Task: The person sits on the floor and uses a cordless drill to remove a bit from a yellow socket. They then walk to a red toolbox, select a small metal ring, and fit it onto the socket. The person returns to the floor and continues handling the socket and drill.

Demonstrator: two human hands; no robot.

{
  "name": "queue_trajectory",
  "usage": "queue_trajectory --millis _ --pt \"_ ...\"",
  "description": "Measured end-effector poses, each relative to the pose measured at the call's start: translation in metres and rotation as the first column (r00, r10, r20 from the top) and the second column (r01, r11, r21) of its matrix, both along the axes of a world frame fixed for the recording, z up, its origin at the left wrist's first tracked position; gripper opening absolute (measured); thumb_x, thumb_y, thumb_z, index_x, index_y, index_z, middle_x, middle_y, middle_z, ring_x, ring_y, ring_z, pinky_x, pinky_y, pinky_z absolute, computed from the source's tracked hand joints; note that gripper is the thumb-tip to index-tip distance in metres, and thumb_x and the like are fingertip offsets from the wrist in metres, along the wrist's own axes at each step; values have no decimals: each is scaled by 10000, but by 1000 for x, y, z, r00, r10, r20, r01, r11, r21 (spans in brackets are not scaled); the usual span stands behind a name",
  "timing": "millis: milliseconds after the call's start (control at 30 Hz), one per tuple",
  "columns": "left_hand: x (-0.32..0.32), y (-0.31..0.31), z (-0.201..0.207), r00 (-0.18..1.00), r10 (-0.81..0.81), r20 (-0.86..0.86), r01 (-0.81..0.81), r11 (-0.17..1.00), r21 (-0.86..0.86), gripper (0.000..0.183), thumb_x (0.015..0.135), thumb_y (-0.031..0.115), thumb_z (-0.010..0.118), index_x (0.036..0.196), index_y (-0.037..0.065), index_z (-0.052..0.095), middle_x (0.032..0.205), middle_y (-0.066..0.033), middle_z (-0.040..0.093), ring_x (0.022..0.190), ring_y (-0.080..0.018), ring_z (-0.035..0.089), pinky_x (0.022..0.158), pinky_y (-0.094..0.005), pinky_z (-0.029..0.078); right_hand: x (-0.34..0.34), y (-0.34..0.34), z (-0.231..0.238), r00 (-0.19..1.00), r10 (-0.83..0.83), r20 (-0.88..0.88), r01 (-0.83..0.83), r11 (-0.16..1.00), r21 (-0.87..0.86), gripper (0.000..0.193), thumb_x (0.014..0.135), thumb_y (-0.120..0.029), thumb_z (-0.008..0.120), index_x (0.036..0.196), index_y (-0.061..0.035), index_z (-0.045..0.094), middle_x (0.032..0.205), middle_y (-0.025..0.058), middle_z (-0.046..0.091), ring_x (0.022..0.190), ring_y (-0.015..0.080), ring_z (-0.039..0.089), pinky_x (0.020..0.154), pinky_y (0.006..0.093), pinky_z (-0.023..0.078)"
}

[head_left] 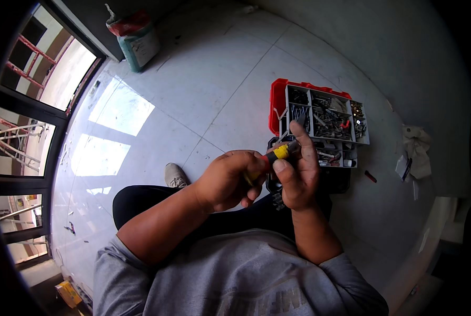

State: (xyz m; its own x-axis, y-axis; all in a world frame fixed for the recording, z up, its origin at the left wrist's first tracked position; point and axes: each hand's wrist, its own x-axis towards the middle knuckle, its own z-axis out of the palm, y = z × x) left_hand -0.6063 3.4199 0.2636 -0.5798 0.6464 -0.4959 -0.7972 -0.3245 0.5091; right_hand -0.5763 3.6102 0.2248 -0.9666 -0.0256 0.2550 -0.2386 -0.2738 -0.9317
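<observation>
In front of my body, my left hand (227,179) is closed around a hand tool with a red, black and yellow handle (281,152); its exact kind does not show. The tool's dark grey end points up and right, toward my right hand (301,176). My right thumb and fingers are closed about that end, with the index finger reaching upward. Just beyond the right hand lies a toolbox with a red lid (278,108). Its grey compartment tray (360,140) holds many screws, bits and small metal parts.
A dark red piece (370,176) lies on the tiled floor right of the toolbox. Farther right is a whitish cloth or bag (419,152). A green and white sack (139,47) stands by the glazed door frame (61,131) at the left. My shoe (176,175) rests ahead.
</observation>
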Motion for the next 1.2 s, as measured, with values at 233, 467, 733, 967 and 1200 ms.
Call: queue_trajectory --millis 233,467,733,967,1200 --pt "5 6 2 122 -485 -866 -546 696 -466 396 804 30 750 1152 7 562 1019 -144 621 878 -296 680 708 -370 568 2 4 -4 977 -22 214 20 1000 9 671 973 -92 605 1544 83 298 1045 72 620 905 87 585 836 268 504" --pt "13 11 -11 260 -333 -906 -501 756 -422 335 850 33 708 1121 14 513 952 -137 622 801 -270 668 681 -373 546 5 -1 5 996 -26 89 23 999 32 762 938 -59 578 1579 89 195 1065 105 634 883 105 598 827 280 518" --pt "8 9 -9 988 146 52 -151 979 136 190 904 138 623 1037 43 527 769 -147 594 654 -237 604 528 -359 500 0 7 9 975 104 195 -85 991 -106 686 942 -146 625 1509 90 319 1065 83 671 828 68 577 737 233 495" --pt "9 8 -9 140 -408 -902 -513 749 -418 298 841 40 714 1072 24 526 904 -151 616 788 -290 677 661 -399 559 2 2 3 953 -14 304 44 995 -94 627 947 -145 637 1464 98 380 1057 66 672 873 67 580 778 222 491" --pt "17 10 -13 303 -282 -910 -513 757 -405 309 857 35 713 1072 24 491 919 -133 610 758 -265 649 641 -378 540 4 -6 3 999 -6 51 5 1000 29 717 965 -69 543 1567 102 192 1112 138 642 979 141 604 932 324 509"
